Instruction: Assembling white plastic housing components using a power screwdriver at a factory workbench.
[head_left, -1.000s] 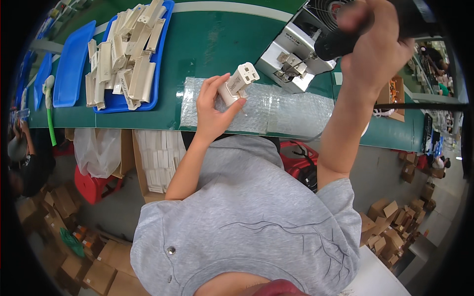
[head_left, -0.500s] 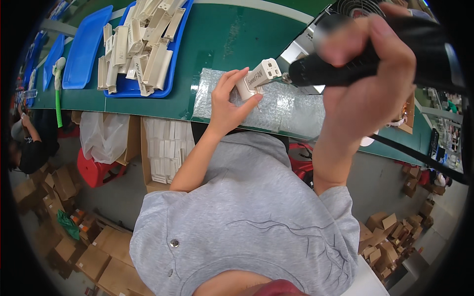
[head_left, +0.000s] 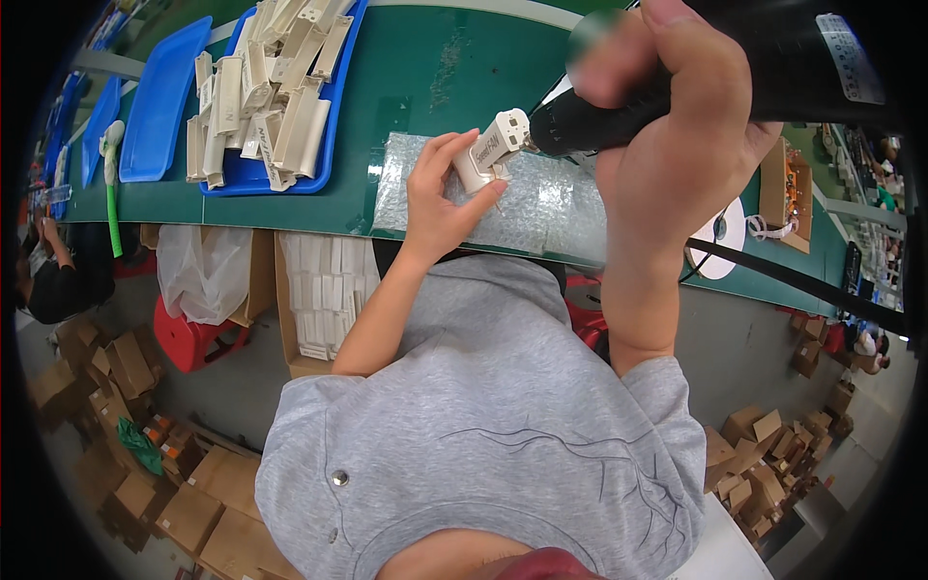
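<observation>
My left hand (head_left: 440,198) is closed around a white plastic housing (head_left: 490,155) with grey lettering on its side. The housing tilts up toward the right, and its end face with several small openings points at the tool. My right hand (head_left: 691,106) grips a black electric screwdriver (head_left: 609,126) lying nearly level. Its tip is at the housing's end face; whether it touches a screw is too small to tell. Under the housing lies a sheet of bubble wrap (head_left: 551,208) on the green table (head_left: 406,58).
At the back left, a blue tray (head_left: 333,145) is heaped with white housings (head_left: 261,106). Beside it lie another blue tray (head_left: 169,97) and a green-handled brush (head_left: 111,184). An orange-filled cardboard box (head_left: 795,193) and a white disc (head_left: 723,242) are at the right. A carton of white parts (head_left: 324,290) stands below the table edge.
My right hand and the screwdriver have moved left, bringing the tip closer to the housing's end face. The housing stands slightly steeper in my left hand. The white disc has come into fuller view.
</observation>
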The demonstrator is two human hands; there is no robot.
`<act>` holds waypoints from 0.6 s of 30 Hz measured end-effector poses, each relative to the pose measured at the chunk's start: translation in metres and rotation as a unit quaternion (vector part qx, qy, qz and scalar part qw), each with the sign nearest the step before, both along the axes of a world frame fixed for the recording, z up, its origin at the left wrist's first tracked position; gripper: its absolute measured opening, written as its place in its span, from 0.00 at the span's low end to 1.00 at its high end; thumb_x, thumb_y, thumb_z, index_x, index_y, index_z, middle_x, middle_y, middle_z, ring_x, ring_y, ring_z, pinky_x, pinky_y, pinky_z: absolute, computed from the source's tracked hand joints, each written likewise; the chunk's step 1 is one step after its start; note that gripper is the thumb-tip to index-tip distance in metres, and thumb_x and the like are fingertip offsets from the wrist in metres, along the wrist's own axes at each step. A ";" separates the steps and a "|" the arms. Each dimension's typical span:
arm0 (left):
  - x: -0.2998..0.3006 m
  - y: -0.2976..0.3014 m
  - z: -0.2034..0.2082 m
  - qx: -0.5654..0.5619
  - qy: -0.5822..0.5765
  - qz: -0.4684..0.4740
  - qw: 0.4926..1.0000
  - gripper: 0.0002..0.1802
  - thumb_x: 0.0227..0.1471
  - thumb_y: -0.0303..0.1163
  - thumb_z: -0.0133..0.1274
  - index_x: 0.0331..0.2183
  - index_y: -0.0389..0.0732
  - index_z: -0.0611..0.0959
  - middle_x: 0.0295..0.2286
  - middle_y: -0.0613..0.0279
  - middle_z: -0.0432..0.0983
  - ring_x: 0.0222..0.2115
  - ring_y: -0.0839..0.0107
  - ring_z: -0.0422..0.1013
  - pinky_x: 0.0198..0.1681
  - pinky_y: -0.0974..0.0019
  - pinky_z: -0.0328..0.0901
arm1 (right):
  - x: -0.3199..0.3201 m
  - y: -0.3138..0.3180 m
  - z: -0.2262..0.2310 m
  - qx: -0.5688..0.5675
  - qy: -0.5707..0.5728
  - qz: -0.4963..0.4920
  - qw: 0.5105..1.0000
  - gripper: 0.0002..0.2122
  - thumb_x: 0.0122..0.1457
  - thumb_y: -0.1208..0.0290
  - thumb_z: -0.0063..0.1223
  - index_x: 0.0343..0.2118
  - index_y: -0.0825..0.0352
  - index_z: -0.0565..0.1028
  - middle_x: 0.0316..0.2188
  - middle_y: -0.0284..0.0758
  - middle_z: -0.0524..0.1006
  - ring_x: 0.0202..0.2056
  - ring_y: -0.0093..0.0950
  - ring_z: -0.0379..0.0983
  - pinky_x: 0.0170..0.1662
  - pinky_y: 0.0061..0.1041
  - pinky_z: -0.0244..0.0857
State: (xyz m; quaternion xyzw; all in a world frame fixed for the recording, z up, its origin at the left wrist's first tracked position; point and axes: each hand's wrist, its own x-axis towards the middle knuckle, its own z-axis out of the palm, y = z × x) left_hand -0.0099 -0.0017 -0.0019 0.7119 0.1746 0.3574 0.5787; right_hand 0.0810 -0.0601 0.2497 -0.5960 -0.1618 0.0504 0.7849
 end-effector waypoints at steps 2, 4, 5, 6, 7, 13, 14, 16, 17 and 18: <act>0.001 0.000 0.001 -0.001 -0.006 -0.001 1.000 0.33 0.44 0.26 0.71 0.53 0.35 0.79 0.47 0.54 0.73 0.45 0.66 0.76 0.45 0.66 0.74 | 0.000 -0.001 -0.001 -0.005 -0.001 0.003 1.000 0.16 0.57 0.78 0.53 0.48 0.70 0.66 0.19 0.33 0.69 0.15 0.22 0.66 0.22 0.22 0.64; 0.000 0.000 0.002 -0.002 -0.002 0.000 1.000 0.33 0.44 0.26 0.71 0.53 0.35 0.79 0.47 0.54 0.73 0.45 0.66 0.76 0.45 0.66 0.74 | 0.000 -0.001 -0.003 -0.003 -0.005 0.004 1.000 0.16 0.57 0.78 0.53 0.47 0.70 0.66 0.19 0.33 0.70 0.15 0.22 0.66 0.22 0.22 0.64; 0.000 0.000 0.002 -0.003 0.002 0.001 1.000 0.33 0.44 0.26 0.71 0.53 0.35 0.79 0.47 0.54 0.73 0.45 0.66 0.76 0.45 0.66 0.74 | 0.000 -0.001 -0.004 0.000 -0.010 0.006 1.000 0.15 0.57 0.77 0.54 0.47 0.70 0.67 0.19 0.33 0.70 0.15 0.21 0.67 0.22 0.22 0.64; -0.001 0.000 0.002 -0.003 0.002 0.001 1.000 0.33 0.44 0.26 0.71 0.53 0.35 0.79 0.47 0.54 0.73 0.45 0.66 0.76 0.45 0.66 0.74 | 0.001 -0.002 -0.004 0.000 -0.009 0.005 1.000 0.15 0.57 0.77 0.54 0.47 0.70 0.67 0.19 0.33 0.70 0.15 0.21 0.67 0.22 0.22 0.64; -0.001 0.000 0.002 -0.002 0.005 0.001 1.000 0.33 0.44 0.26 0.71 0.53 0.35 0.79 0.47 0.54 0.73 0.45 0.66 0.76 0.45 0.66 0.74 | 0.002 -0.002 -0.004 -0.005 -0.016 0.008 1.000 0.15 0.57 0.77 0.54 0.47 0.70 0.67 0.19 0.32 0.70 0.15 0.21 0.67 0.22 0.22 0.64; -0.003 0.001 0.001 0.003 0.019 -0.015 1.000 0.34 0.45 0.23 0.69 0.54 0.32 0.76 0.49 0.54 0.70 0.48 0.66 0.74 0.50 0.65 0.72 | 0.003 -0.003 -0.005 -0.006 -0.024 0.005 1.000 0.14 0.57 0.76 0.54 0.45 0.69 0.67 0.18 0.32 0.70 0.15 0.21 0.67 0.22 0.22 0.64; -0.004 0.001 0.002 0.002 0.038 -0.034 0.999 0.34 0.47 0.19 0.67 0.56 0.29 0.73 0.52 0.54 0.67 0.51 0.65 0.72 0.55 0.63 0.70 | 0.003 -0.003 -0.004 -0.008 -0.026 0.003 1.000 0.14 0.57 0.77 0.54 0.45 0.69 0.67 0.18 0.32 0.69 0.15 0.21 0.66 0.22 0.22 0.64; -0.004 0.000 0.004 -0.002 0.037 -0.035 0.999 0.34 0.47 0.19 0.67 0.56 0.28 0.73 0.52 0.54 0.67 0.51 0.65 0.72 0.55 0.63 0.70 | 0.001 -0.003 -0.002 -0.006 -0.017 0.000 1.000 0.14 0.57 0.77 0.54 0.45 0.69 0.67 0.18 0.32 0.69 0.15 0.21 0.66 0.22 0.22 0.64; -0.004 0.001 0.003 -0.007 0.035 -0.036 0.999 0.34 0.47 0.20 0.67 0.56 0.28 0.73 0.52 0.54 0.67 0.51 0.65 0.72 0.55 0.64 0.71 | 0.000 -0.003 -0.001 -0.006 -0.010 -0.002 1.000 0.14 0.57 0.77 0.53 0.45 0.69 0.67 0.18 0.32 0.69 0.15 0.21 0.66 0.21 0.23 0.64; -0.004 0.001 0.003 -0.008 0.035 -0.036 0.999 0.34 0.47 0.20 0.67 0.56 0.28 0.73 0.52 0.54 0.67 0.51 0.65 0.72 0.55 0.64 0.71 | 0.000 -0.002 0.000 -0.007 -0.010 -0.002 1.000 0.14 0.57 0.77 0.53 0.45 0.69 0.67 0.18 0.32 0.69 0.15 0.21 0.66 0.21 0.23 0.64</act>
